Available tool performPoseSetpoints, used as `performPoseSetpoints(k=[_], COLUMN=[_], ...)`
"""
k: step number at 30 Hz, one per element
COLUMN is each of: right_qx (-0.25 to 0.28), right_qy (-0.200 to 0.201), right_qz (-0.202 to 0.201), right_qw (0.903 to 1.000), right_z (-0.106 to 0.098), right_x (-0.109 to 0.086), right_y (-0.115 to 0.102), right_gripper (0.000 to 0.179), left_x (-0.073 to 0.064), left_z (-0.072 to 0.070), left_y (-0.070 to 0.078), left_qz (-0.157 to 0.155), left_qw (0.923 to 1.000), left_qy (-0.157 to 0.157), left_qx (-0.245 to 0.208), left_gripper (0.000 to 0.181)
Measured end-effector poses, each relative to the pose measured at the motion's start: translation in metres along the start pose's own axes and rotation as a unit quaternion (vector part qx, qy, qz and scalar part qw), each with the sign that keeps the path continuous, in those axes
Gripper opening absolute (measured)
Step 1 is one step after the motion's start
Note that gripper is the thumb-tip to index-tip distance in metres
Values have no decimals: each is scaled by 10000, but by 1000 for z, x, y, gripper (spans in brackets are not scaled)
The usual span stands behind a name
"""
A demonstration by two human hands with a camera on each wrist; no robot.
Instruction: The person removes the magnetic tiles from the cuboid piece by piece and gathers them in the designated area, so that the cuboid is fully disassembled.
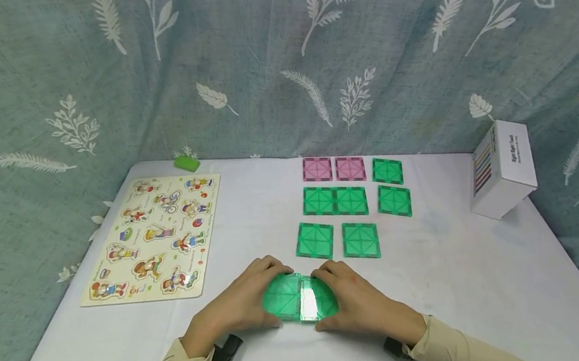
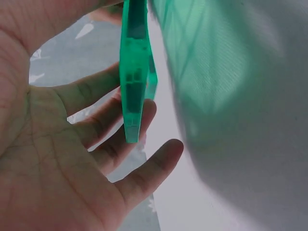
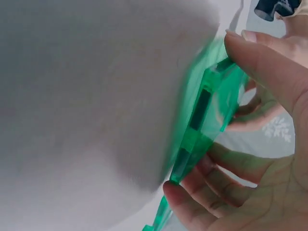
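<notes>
My left hand (image 1: pixel 245 298) grips a clear green magnetic tile (image 1: pixel 284 297) between thumb and fingers. A second green magnetic tile (image 1: pixel 326 300) is held the same way by my right hand (image 1: pixel 360 300). The two tiles meet edge to edge near the table's front, slightly angled to each other. In the left wrist view the left tile (image 2: pixel 134 72) shows edge-on, dark strips set in its rim. The right wrist view has the right tile (image 3: pixel 202 120) tilted just over the white cloth, with the thumb at one edge and fingertips at the opposite one.
Behind my hands lie several green tiles (image 1: pixel 360 240) and two pink tiles (image 1: pixel 317 169), in loose rows. A picture puzzle board (image 1: pixel 156 240) lies on the left. A white box (image 1: pixel 503 168) stands at the right, and a small green block (image 1: pixel 186 163) sits at the back edge.
</notes>
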State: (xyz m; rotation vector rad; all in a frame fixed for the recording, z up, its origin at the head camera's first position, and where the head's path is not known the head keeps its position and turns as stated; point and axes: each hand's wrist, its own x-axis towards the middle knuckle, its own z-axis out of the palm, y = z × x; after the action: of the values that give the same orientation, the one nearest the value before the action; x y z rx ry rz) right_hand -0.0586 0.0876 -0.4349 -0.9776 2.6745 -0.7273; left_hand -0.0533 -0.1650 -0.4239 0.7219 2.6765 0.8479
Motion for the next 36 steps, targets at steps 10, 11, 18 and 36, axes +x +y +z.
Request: performPoseSetpoints(k=[10, 11, 18, 36], right_qx=[199, 231, 131, -691], right_qy=[-212, -148, 320, 365], right_qz=[267, 348, 926, 1725], right_qw=[9992, 9990, 9951, 9819], right_z=[-17, -20, -43, -98], right_x=[-16, -18, -30, -41], right_y=[14, 17, 38, 120], right_gripper=[83, 83, 85, 87], left_x=[8, 9, 16, 26], left_z=[5, 7, 14, 30], left_y=[5, 5, 10, 20], left_qz=[-45, -69, 130, 154], left_qw=[9998, 9998, 9993, 9976], left_qy=[-156, -160, -75, -202], left_qx=[65, 84, 351, 646], left_gripper=[84, 85, 86, 87])
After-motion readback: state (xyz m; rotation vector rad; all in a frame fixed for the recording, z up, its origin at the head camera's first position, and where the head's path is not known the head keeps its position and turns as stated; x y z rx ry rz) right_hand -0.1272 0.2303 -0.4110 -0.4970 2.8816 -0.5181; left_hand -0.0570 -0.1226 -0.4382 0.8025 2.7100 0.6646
